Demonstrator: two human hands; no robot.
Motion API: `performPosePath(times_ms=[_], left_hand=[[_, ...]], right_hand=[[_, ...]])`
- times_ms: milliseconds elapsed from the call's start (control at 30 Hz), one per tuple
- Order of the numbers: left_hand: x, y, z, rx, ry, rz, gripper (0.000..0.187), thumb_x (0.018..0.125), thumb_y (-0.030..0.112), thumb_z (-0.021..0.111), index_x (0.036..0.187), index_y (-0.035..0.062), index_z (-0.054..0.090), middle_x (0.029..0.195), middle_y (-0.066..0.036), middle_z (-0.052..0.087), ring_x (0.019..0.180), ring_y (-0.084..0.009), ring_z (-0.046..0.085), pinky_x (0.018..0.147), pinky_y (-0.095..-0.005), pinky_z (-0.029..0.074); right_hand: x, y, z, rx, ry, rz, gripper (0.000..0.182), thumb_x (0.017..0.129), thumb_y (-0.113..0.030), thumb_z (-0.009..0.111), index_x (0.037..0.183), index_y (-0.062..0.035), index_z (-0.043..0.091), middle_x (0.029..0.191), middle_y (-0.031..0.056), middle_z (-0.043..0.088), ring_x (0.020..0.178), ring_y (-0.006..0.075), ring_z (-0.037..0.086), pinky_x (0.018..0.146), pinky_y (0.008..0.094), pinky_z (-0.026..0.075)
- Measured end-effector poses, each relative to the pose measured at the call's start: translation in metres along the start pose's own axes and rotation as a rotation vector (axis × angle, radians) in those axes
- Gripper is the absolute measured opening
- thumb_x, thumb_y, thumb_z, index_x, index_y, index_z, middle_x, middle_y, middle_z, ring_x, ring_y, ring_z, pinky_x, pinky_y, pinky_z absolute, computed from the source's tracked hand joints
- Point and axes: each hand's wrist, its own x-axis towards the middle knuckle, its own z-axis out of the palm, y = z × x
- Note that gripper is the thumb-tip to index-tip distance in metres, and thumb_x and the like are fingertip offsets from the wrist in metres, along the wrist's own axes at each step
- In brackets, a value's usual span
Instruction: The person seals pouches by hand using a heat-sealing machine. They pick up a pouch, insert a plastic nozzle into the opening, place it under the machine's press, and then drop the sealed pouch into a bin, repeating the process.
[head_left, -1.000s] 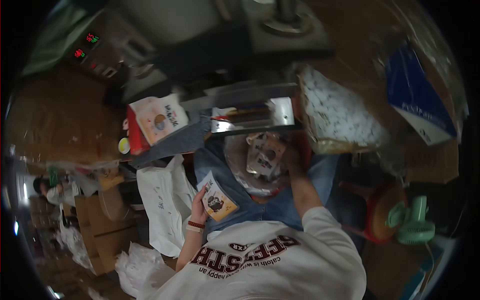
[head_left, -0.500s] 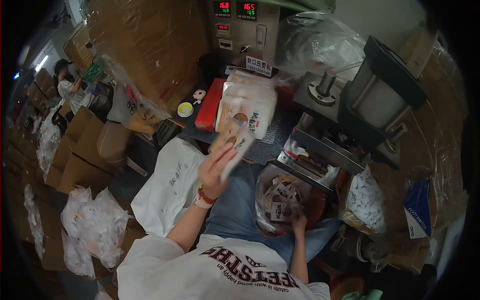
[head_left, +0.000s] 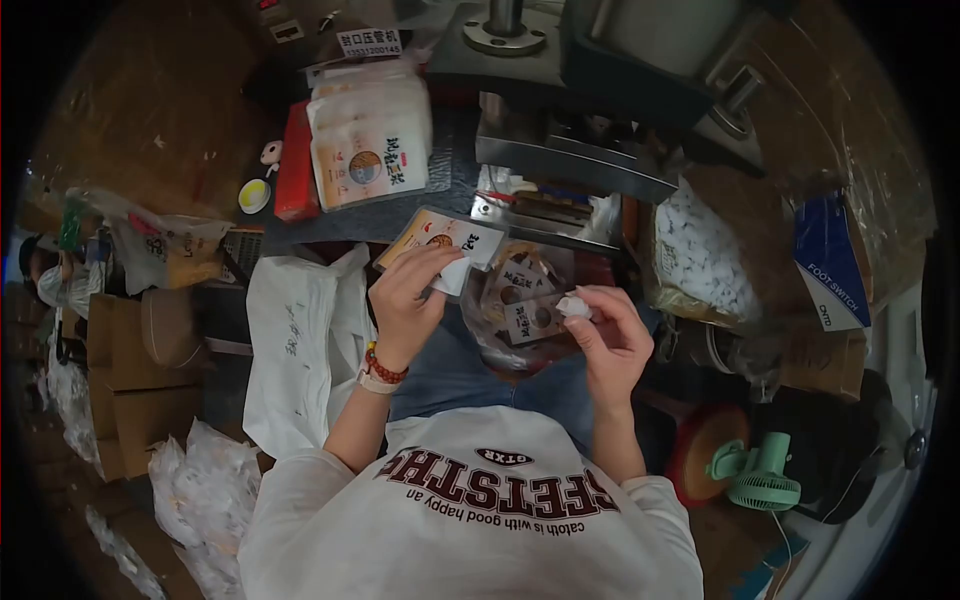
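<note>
My left hand point(head_left: 415, 290) grips a flat printed pouch point(head_left: 470, 236), orange and white with dark lettering, held tilted over my lap. Between the thumb and fingers of my right hand point(head_left: 618, 340) is a small white crumpled packet point(head_left: 573, 306), a short way right of the pouch. Below and between the hands, a clear plastic bag point(head_left: 485, 325) holds several printed packs point(head_left: 530, 315). On the dark bench, a stack of similar pouches point(head_left: 365, 165) lies beside a red box point(head_left: 296, 165).
A metal press point(head_left: 570, 150) stands at the bench's right. Beside it, an open box holds small white packets point(head_left: 700, 250). A blue foot-switch box point(head_left: 832, 265) and a green fan point(head_left: 765, 475) are further right. A white sack point(head_left: 300, 350) hangs at my left.
The view has turned to the right and down. My left hand has brought the pouch from near the stack toward my lap; my right hand has come up from the plastic bag, holding the small packet.
</note>
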Motion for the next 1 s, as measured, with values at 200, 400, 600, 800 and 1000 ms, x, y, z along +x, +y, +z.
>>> performPosePath(times_ms=[200,400,600,800,1000], left_hand=[[0.009,0.029,0.001,0.212,-0.152,0.137,0.045,0.060,-0.008,0.056,0.101,0.0058,0.068,0.100,-0.006,0.069,0.099,-0.0256,0.064,0.082,-0.0336,0.051],[0.014,0.028,0.007,-0.071,-0.459,0.041,0.027,0.071,0.002,0.066,0.098,0.0047,0.068,0.086,-0.004,0.069,0.075,-0.0190,0.067,0.061,-0.0301,0.052],[0.008,0.011,0.078,-0.666,-0.694,-0.790,0.023,0.089,0.020,0.066,0.090,-0.0032,0.069,0.078,-0.006,0.069,0.070,-0.0053,0.062,0.060,-0.0220,0.048],[0.052,-0.003,0.100,-1.153,-0.517,-1.038,0.027,0.087,0.019,0.068,0.102,-0.0041,0.066,0.094,-0.009,0.069,0.083,-0.0121,0.066,0.072,-0.0251,0.052],[0.058,-0.011,0.101,-1.176,-0.542,-1.102,0.028,0.089,0.014,0.064,0.109,-0.0057,0.062,0.101,-0.012,0.067,0.088,-0.0171,0.067,0.075,-0.0288,0.055]], right_hand=[[0.031,0.018,0.006,-0.143,-0.280,-0.177,0.031,0.076,0.004,0.068,0.107,-0.0002,0.066,0.099,0.0094,0.062,0.083,0.0181,0.060,0.074,0.0283,0.048],[0.042,0.012,-0.013,-0.454,-0.477,-0.415,0.041,0.077,-0.003,0.070,0.116,-0.0031,0.061,0.109,0.0123,0.062,0.098,0.0302,0.059,0.086,0.0340,0.047],[0.044,0.022,-0.060,-0.256,-0.127,0.097,0.053,0.080,-0.007,0.070,0.128,0.0014,0.049,0.123,0.0138,0.059,0.113,0.0221,0.054,0.098,0.0347,0.040],[0.082,0.065,-0.104,-0.933,0.098,0.085,0.030,0.082,-0.007,0.063,0.112,-0.0024,0.061,0.107,0.0159,0.064,0.099,0.0337,0.057,0.086,0.0380,0.046],[0.084,0.076,-0.105,-0.992,-0.087,0.172,0.034,0.082,-0.003,0.061,0.116,-0.0021,0.060,0.107,0.0188,0.064,0.102,0.0322,0.060,0.086,0.0356,0.047]])
